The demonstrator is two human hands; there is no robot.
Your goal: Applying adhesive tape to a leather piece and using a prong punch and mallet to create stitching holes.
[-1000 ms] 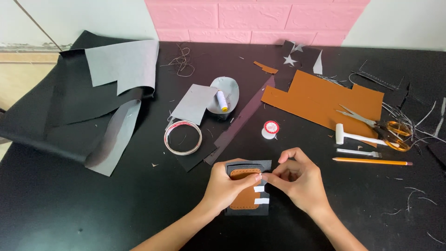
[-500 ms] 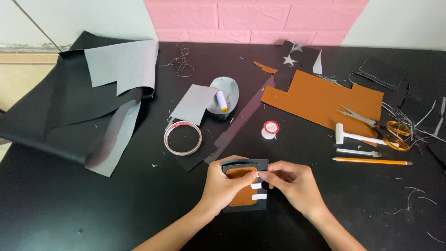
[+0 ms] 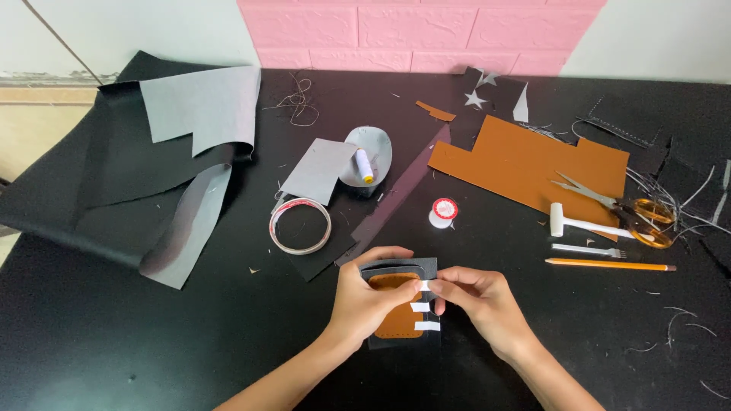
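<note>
we kept our left hand over the left side of a small black leather piece with a brown panel set in it, low in the middle of the black table. the fingers of that hand curled around the piece's left edge, thumb on top near the upper rim, grasping it. our right hand sat just right of the piece, thumb and forefinger pinched on the uppermost of three short white tape strips that ran down the piece's right edge; the other fingers were loosely folded.

farther off, to the left, lay a ring of clear tape, and beyond it a grey sheet beside a pale dish holding a spool of thread. a big black sheet with a grey underside was folded over at the far left. a small red-and-white roll stood just beyond our hands, next to a long dark strip. to the right we saw a notched brown leather sheet, scissors with orange handles lying partly on it, a small white mallet, a white pronged tool and a pencil, all well apart from the piece. loose thread and offcuts were scattered toward the pink brick wall.
</note>
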